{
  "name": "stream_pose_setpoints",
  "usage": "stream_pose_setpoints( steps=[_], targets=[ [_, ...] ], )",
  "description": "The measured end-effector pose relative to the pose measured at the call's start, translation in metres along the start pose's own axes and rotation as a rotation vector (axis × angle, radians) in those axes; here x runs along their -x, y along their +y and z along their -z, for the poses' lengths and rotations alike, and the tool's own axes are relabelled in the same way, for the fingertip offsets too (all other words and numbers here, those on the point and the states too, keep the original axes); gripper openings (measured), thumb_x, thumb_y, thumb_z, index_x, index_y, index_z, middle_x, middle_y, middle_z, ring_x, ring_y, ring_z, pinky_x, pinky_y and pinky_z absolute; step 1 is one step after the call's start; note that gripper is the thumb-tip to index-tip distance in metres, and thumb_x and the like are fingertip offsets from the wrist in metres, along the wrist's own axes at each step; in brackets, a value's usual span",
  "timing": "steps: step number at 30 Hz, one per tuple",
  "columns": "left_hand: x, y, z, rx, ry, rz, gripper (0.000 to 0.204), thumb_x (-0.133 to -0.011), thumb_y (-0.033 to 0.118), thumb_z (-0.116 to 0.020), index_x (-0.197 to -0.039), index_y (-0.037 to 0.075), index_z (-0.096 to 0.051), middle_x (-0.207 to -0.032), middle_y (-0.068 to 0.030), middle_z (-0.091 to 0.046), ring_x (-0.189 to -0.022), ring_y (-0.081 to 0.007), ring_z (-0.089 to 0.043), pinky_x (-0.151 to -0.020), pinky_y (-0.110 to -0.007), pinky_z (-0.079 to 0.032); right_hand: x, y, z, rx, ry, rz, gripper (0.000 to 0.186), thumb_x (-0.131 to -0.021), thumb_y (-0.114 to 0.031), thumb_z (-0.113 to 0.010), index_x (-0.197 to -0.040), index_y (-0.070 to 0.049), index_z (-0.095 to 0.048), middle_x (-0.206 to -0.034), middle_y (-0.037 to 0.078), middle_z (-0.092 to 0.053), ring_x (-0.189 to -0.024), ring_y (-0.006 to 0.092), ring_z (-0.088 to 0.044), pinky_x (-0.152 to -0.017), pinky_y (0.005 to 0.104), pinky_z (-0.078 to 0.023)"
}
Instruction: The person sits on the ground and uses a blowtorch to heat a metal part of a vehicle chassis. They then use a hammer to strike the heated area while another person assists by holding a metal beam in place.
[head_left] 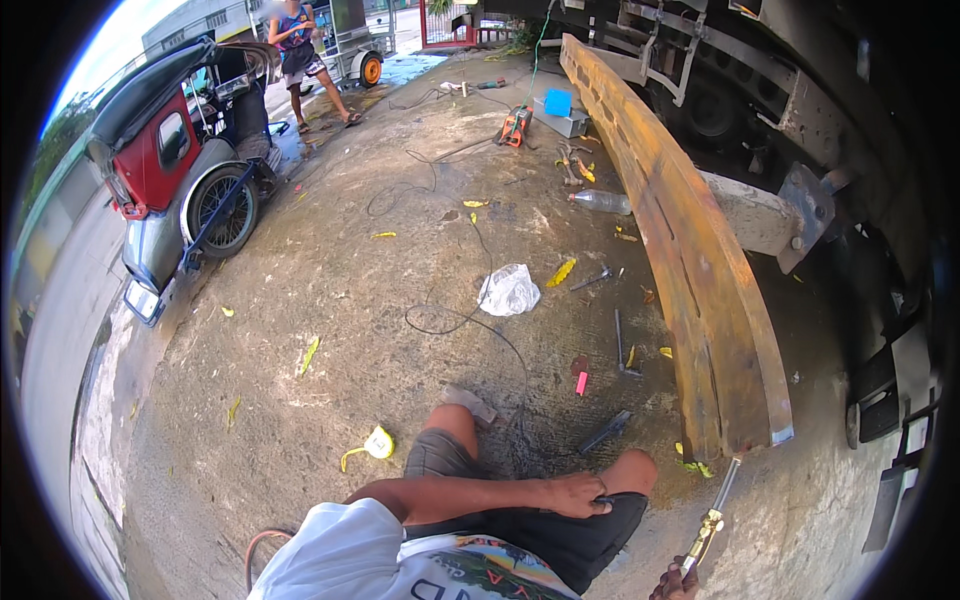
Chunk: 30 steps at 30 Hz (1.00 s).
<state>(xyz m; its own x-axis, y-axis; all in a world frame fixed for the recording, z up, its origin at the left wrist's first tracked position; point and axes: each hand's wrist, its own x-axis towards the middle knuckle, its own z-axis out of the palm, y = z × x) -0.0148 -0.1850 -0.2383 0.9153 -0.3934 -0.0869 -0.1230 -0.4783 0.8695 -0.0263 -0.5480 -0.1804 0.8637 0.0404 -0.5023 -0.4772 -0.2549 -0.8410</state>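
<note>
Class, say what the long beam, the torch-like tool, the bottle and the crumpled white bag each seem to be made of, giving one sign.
Beam: probably steel, rough finish; rust-orange, mottled surface.
Torch-like tool: metal, perhaps brass fittings; yellow, shiny body and silvery tube.
Bottle: likely clear plastic; see-through, glossy, though glass isn't excluded.
Bag: apparently thin plastic film; shiny creases.

The lower edge crops the right hand (676,583), which hides the rear of the brass-and-silver metal torch (711,523). The left hand (576,494) hides most of a small black object (604,500). The upper edge cuts the grey-black truck (806,115).
</note>
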Motion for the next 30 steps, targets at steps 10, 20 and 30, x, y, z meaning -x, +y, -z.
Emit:
stream_pose_setpoints(
  steps=[10,20,30],
  targets=[
    [-0.071,0.076,-0.080,0.905,0.096,0.195,0.054,-0.108,0.050,-0.046,-0.115,0.000,-0.066,-0.101,-0.0109,-0.068,-0.093,-0.0217,-0.065,-0.083,-0.038,-0.051,0.013,-0.030,-0.043,0.654,-0.101,0.261,0.040,-0.099,-0.026,-0.065,-0.122,0.000,-0.044,-0.059,0.004,-0.055,-0.048,0.0161,-0.055,-0.047,0.0328,-0.047],
    [-0.080,0.097,-0.063,1.321,-0.092,-0.019,0.039,-0.106,0.038,-0.056,-0.127,0.005,-0.054,-0.107,-0.0064,-0.065,-0.098,-0.0169,-0.064,-0.083,-0.034,-0.054,0.061,-0.064,-0.050,-0.218,-0.336,-0.039,0.084,-0.094,-0.066,-0.057,-0.148,-0.005,-0.040,-0.085,0.012,-0.061,-0.080,0.0235,-0.063,-0.078,0.0440,-0.053],
    [-0.111,0.155,-0.022,1.257,-0.272,-0.232,0.028,-0.107,0.034,-0.057,-0.116,0.009,-0.060,-0.102,0.0029,-0.061,-0.092,-0.0065,-0.053,-0.082,-0.027,-0.043,0.044,-0.098,-0.051,-0.763,-0.330,-0.048,0.101,-0.081,-0.097,-0.020,-0.095,-0.005,-0.060,-0.058,0.007,-0.046,-0.039,0.0175,-0.041,-0.038,0.0324,-0.038]
  ],
)
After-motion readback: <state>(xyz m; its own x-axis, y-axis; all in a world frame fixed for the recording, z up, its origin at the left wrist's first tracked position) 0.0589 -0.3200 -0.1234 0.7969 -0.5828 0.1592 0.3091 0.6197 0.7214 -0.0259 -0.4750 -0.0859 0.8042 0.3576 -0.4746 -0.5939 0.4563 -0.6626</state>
